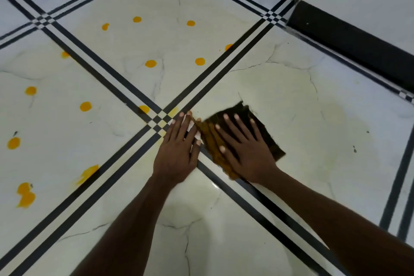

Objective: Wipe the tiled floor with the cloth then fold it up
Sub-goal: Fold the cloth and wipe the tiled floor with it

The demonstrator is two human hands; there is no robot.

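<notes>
Your right hand (244, 152) lies flat, fingers spread, pressing the dark brown, yellow-stained rectangular cloth (237, 139) onto the white marble-patterned tiled floor (291, 101), just right of the spot where the black double border lines cross. Your left hand (179, 148) rests beside it, fingers straight and together on the floor, its fingertips touching the cloth's left edge; neither hand has anything gripped.

To the left and far side, orange-yellow round spots (150, 63) dot the tiles, and a smeared streak (88, 173) lies near left. The tile to the right of the cloth looks free of spots, so most of the wiping appears yet to be done.

The cloth already carries yellow along its left half: push that soiled face across the spots and you may spread colour instead of lifting it, as the streak suggests. With only flat palms on it, the cloth could bunch or slip out from under. Wet film could also draw residue into the dark border lines, where it is hard to spot.
</notes>
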